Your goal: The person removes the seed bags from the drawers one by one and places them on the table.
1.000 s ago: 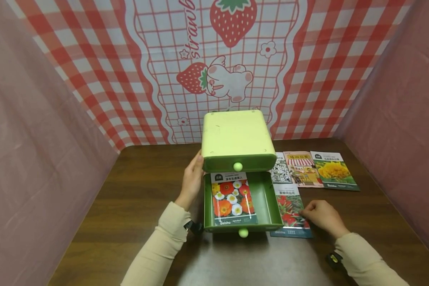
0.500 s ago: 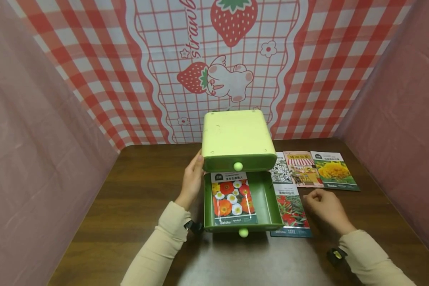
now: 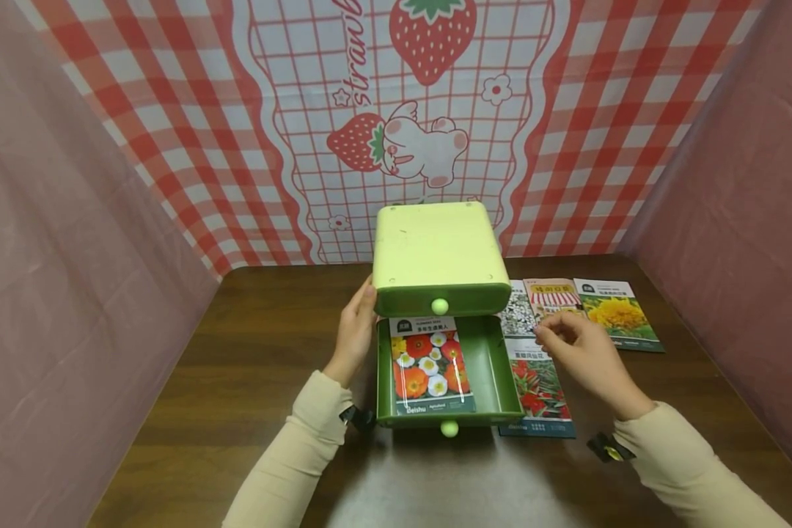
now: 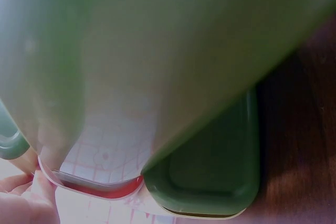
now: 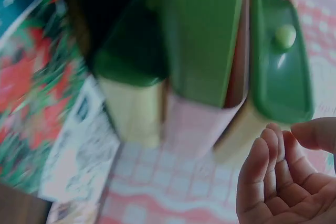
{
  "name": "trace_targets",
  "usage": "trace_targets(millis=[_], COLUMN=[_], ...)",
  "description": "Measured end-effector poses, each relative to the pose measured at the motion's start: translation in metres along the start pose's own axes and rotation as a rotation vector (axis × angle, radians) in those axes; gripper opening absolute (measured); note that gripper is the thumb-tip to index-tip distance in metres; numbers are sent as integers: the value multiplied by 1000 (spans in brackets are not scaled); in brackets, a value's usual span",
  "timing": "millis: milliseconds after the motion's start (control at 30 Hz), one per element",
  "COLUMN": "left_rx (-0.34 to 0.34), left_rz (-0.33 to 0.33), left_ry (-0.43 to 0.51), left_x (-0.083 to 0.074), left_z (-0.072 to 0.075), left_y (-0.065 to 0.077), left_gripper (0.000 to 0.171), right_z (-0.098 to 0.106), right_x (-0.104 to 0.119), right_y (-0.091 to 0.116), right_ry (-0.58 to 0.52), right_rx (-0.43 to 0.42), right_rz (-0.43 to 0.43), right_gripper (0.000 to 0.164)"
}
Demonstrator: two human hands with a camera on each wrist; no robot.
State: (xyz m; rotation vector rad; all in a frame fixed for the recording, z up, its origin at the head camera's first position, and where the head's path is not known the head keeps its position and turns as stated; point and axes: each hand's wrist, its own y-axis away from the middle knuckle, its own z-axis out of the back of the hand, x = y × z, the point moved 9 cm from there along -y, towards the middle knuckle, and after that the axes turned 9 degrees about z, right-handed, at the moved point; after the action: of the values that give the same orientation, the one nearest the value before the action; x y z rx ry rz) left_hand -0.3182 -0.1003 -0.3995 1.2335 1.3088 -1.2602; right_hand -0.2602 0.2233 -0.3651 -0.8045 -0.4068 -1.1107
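My left hand [image 3: 355, 330] rests against the left side of a small stacked drawer cabinet [image 3: 438, 246], thumb near the front corner; its fingertips [image 4: 46, 184] show at the cabinet's edge in the left wrist view. Below the shut top drawer, a green drawer [image 3: 491, 367] is pulled out, holding a flower seed packet [image 3: 429, 370] with orange and white blooms. My right hand [image 3: 587, 359], fingers loosely bent and holding nothing, hovers over the packets right of the cabinet. Under and beside it lie a red-flower seed packet [image 3: 537, 389] and a white-flower packet [image 3: 518, 312].
Farther right lie a packet with a striped shop awning [image 3: 554, 293], partly covered by my right hand, and a yellow-flower packet [image 3: 623, 315]. A red-checked strawberry cloth [image 3: 290, 147] hangs behind the wooden table [image 3: 257, 352]. Pink curtains [image 3: 72, 257] close both sides.
My right hand has drawn back from the red-flower packet, then moved up and toward the cabinet, over the packets' upper ends. The left hand, cabinet and packets have stayed put.
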Motion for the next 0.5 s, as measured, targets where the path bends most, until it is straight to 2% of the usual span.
trace_targets(millis=[133, 333, 500], left_rx=[-3, -8, -7], left_rz=[0, 8, 20], left_ry=[-15, -30, -14], left_x=[0, 2, 3], left_z=[0, 1, 2], left_y=[0, -1, -1], left_gripper=[55, 53, 51], right_z=[-19, -56, -86], right_x=[28, 58, 68], right_y=[-9, -16, -18], right_ry=[-17, 25, 92], right_rx=[83, 228, 357], right_rz=[66, 168, 240], right_gripper=[16, 16, 30])
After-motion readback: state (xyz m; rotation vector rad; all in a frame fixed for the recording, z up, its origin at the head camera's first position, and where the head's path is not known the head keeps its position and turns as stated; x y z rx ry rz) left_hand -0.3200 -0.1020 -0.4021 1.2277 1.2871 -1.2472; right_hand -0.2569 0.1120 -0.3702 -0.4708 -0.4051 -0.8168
